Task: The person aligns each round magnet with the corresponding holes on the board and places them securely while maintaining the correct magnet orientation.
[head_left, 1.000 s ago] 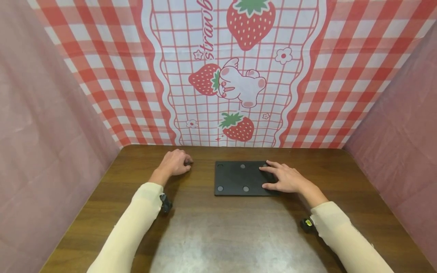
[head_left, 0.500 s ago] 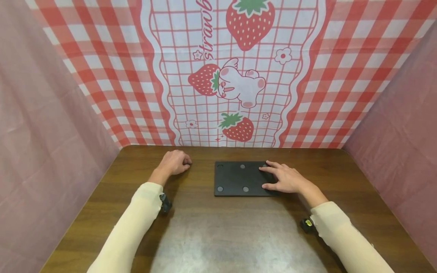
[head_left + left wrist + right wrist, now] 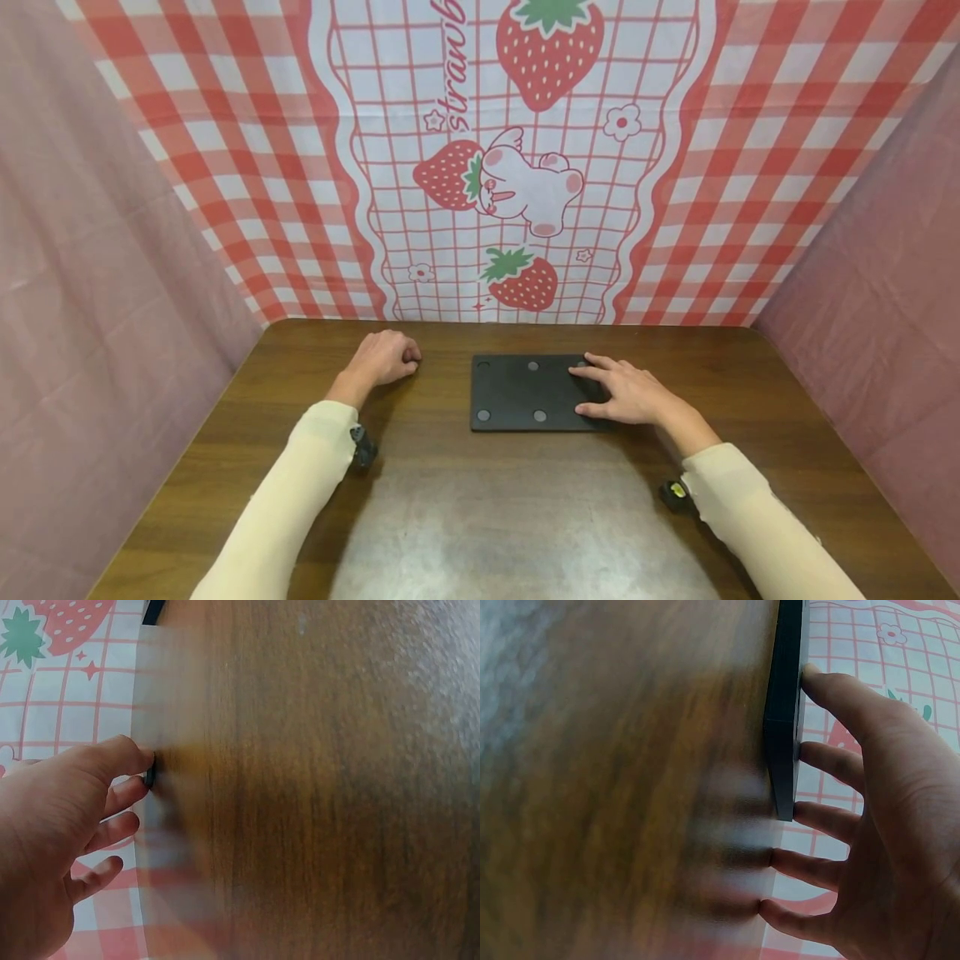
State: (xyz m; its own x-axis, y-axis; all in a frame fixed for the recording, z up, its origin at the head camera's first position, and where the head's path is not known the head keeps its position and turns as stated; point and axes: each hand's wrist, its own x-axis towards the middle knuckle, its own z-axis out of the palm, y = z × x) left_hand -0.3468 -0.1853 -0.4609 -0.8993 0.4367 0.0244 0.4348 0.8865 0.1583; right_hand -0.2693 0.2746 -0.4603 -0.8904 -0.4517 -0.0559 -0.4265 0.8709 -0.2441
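A flat black rectangular board (image 3: 510, 390) lies on the wooden table, with several round grey spots along its long sides. The spot (image 3: 483, 364) at its far left corner looks darker than the others. My right hand (image 3: 633, 393) lies over the board's right end with spread fingers; in the right wrist view, thumb and some fingertips touch its top while others reach the table beyond its edge. To the left of the board, my left hand (image 3: 381, 357) is low over the table. Its thumb and forefinger pinch a small, thin dark piece (image 3: 150, 771), mostly covered by the fingertips.
The brown wooden table (image 3: 465, 517) reaches back to an upright cloth (image 3: 660, 250) with checks and strawberries. Pink curtains (image 3: 112, 292) hang at both sides. A small dark camera (image 3: 364, 447) sits on each wrist.
The left hand's fingertips have drawn very slightly left, away from the board. The right hand and the board stay where they were.
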